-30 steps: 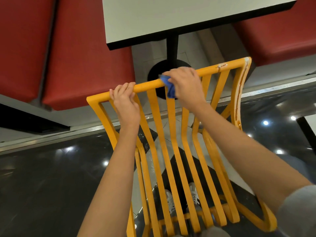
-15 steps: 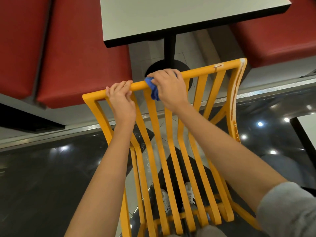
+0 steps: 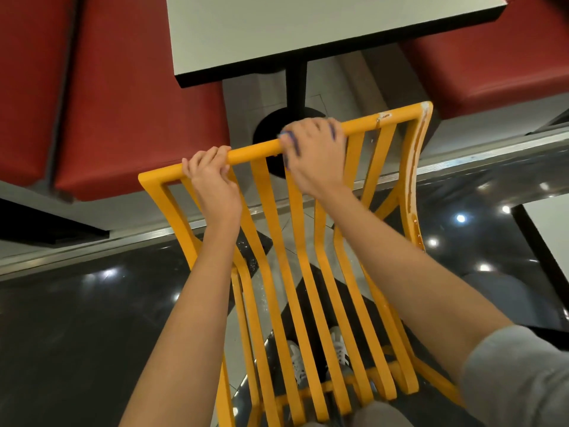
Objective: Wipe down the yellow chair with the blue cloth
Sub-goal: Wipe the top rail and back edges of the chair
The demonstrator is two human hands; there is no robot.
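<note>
The yellow chair [image 3: 295, 257] fills the middle of the frame, with its top rail running from the left centre up to the upper right and its long slats going down to the bottom edge. The left hand [image 3: 212, 183] is closed around the top rail near its left end, bare, and seems to steady the chair. The right hand [image 3: 314, 155] is closed over the rail a little to the right of the middle, and it presses the blue cloth [image 3: 291, 141] against the rail; only small blue edges show beside the fingers, so the cloth is almost hidden under the palm. The chair looks stiff and hard, probably painted metal or wood, and it should not bend under the wiping pressure. Its open slats suggest it is rather light, so it could tip or slide on the shiny dark floor [image 3: 77, 318] if nobody holds it. The top rail is the good place to hold it, as the left hand does. The paint is chipped on the upper right corner and along the right post, and these rough spots may catch the cloth. The cloth seems soft and thin and folds easily around the round rail. Behind, in the upper part, stand a grey table [image 3: 308, 32] and red seats [image 3: 123, 87]. No brand, label or readable writing can be seen anywhere.
</note>
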